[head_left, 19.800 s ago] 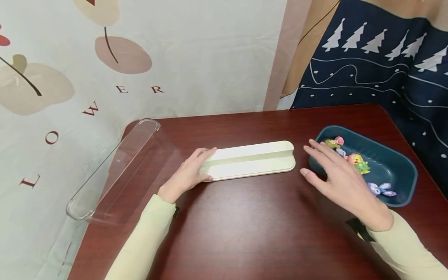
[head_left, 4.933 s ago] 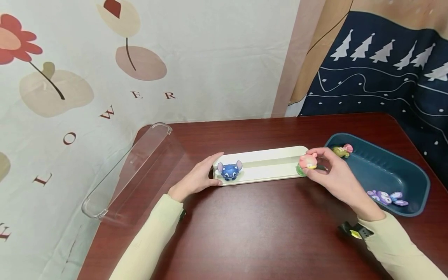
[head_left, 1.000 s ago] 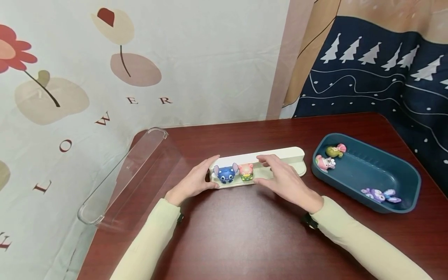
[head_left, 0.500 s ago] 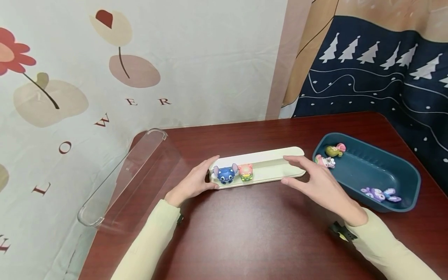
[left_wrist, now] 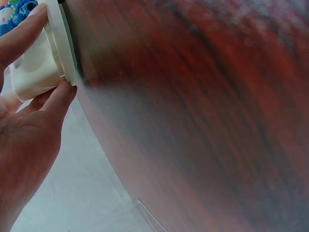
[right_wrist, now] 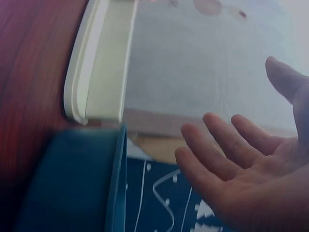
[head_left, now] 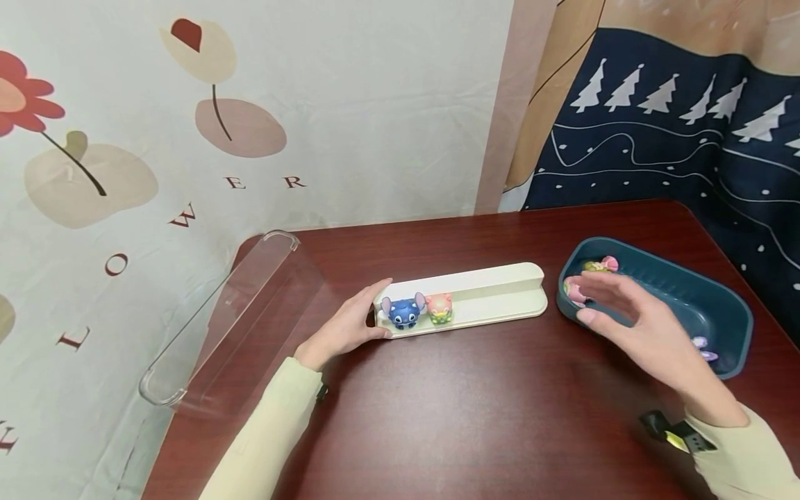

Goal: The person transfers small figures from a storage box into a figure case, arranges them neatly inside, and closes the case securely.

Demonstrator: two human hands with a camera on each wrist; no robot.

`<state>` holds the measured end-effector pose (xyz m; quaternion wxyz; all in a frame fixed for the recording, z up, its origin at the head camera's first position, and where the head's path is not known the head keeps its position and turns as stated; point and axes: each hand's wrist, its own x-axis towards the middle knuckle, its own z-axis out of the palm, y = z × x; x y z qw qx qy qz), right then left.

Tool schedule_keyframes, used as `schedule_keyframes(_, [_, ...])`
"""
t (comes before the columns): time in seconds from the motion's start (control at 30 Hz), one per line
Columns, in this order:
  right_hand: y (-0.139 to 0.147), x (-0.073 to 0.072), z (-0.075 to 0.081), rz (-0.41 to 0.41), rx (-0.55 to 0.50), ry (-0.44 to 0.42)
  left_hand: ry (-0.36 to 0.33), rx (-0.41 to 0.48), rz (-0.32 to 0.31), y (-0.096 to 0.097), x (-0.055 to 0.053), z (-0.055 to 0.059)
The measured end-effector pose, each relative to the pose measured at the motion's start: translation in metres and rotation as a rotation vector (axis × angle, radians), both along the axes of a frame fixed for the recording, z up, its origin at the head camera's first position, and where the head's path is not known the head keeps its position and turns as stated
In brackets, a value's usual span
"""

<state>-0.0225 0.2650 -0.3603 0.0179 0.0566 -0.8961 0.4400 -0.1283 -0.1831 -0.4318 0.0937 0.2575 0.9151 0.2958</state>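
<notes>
My left hand (head_left: pixel 342 328) grips the left end of a cream stepped display base (head_left: pixel 500 307), thumb in front and fingers behind; the left wrist view shows the same grip on the base's end (left_wrist: pixel 36 72). On its lower step stand a blue big-eared figurine (head_left: pixel 404 314) and a pink-and-green figurine (head_left: pixel 439 308), side by side. My right hand (head_left: pixel 653 337) is over the near left side of a dark teal bin (head_left: pixel 740 312), fingers spread and holding nothing. Close to its fingertips lies a pink figurine (head_left: pixel 573 290), partly covered by the hand.
Also in the bin are a green figurine with a pink top (head_left: pixel 605 264) and a purple long-eared one (head_left: pixel 705 348), mostly hidden by my right hand. A clear plastic cover (head_left: pixel 225 312) stands at the table's left edge. Printed cloths hang behind the table (head_left: pixel 450 403).
Earlier, the blue and pink-and-green figurines came onto the base. Within the last second my right hand has left the base and moved right, over the bin. The left hand keeps its place.
</notes>
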Motion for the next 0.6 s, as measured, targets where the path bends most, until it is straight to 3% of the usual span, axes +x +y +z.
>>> schedule_keyframes(0.2, [0.028,0.006,-0.002,-0.066,-0.027,0.020,-0.008,0.002,0.004,0.000,-0.001,0.000])
schedule_keyframes(0.4, [0.057,0.009,-0.009,-0.137,-0.055,-0.033,-0.002,0.000,0.003,0.000,0.000,-0.001])
schedule_keyframes(0.6, [0.082,0.011,-0.023,-0.176,-0.010,-0.085,-0.001,0.004,0.003,-0.001,-0.001,-0.001])
